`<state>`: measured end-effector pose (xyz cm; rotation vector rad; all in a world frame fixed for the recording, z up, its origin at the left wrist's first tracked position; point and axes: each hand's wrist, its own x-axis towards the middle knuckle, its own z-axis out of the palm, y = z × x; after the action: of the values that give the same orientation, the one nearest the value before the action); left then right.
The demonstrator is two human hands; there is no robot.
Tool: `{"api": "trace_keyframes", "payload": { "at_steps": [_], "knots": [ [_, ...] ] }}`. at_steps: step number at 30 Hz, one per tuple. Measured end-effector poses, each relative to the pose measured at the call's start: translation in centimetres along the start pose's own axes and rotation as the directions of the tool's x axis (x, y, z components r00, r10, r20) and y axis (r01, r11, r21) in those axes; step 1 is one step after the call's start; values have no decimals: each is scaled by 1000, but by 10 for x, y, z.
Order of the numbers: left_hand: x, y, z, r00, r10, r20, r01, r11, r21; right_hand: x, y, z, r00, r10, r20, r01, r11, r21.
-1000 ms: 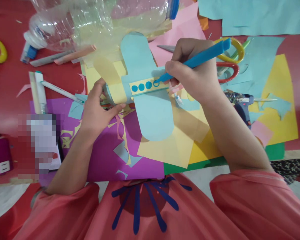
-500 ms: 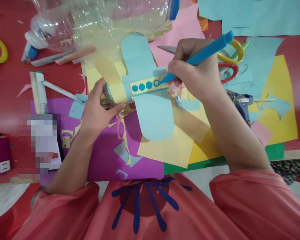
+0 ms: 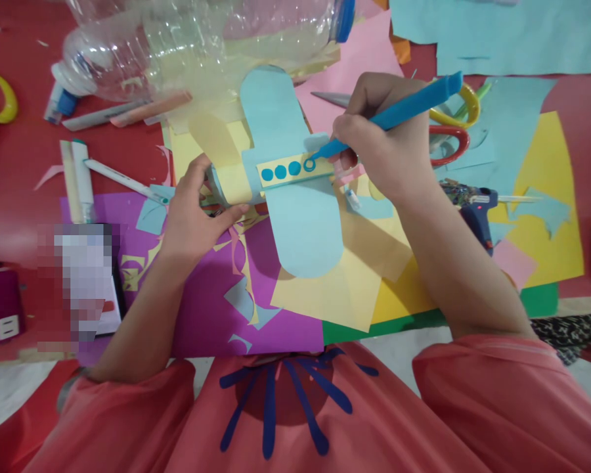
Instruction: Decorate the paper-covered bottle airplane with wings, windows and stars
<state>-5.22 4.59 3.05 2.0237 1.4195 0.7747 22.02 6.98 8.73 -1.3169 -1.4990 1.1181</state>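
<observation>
My right hand [image 3: 391, 144] grips a blue felt-tip pen [image 3: 408, 105], its tip on a yellow paper strip [image 3: 325, 167]. The strip carries three filled blue dots and a ring with a pale middle, where the tip rests. It lies along the top of a paper airplane [image 3: 305, 230] with light blue, rounded wings. My left hand [image 3: 192, 217] is closed round the airplane's left end, a tube with a yellow band [image 3: 236, 182], thumb in front and fingers behind. The underside of the tube is hidden.
Clear plastic bottles [image 3: 177, 46] lie at the back. Scissors [image 3: 453, 144] and a glue gun [image 3: 480, 210] are by my right arm. Pens [image 3: 123, 177], a phone [image 3: 86, 282] and a purple box [image 3: 0, 305] are on the left. Paper scraps [image 3: 249, 302] cover the purple sheet [image 3: 197, 322].
The pen has tilted slightly and its tip has shifted a little along the ring on the strip. My left hand stays in place on the airplane.
</observation>
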Motion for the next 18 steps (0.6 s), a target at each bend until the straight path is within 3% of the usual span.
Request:
{"api": "trace_keyframes", "payload": {
  "at_steps": [4,9,13,18],
  "knots": [
    [0,2,0,1000,-7,-3,7,999,-36,-1,-1,1,985,-160,-65,160,987,-13],
    [0,-3,0,999,22,-24,-22,1000,18,1,-3,0,989,-139,-56,137,989,-48],
    [0,-9,1,994,105,-4,-105,993,45,0,-7,3,984,-128,-124,127,992,-10],
    [-1,-13,0,994,110,-7,-109,992,67,-2,-8,5,976,-133,-175,131,991,-23]
  ]
}}
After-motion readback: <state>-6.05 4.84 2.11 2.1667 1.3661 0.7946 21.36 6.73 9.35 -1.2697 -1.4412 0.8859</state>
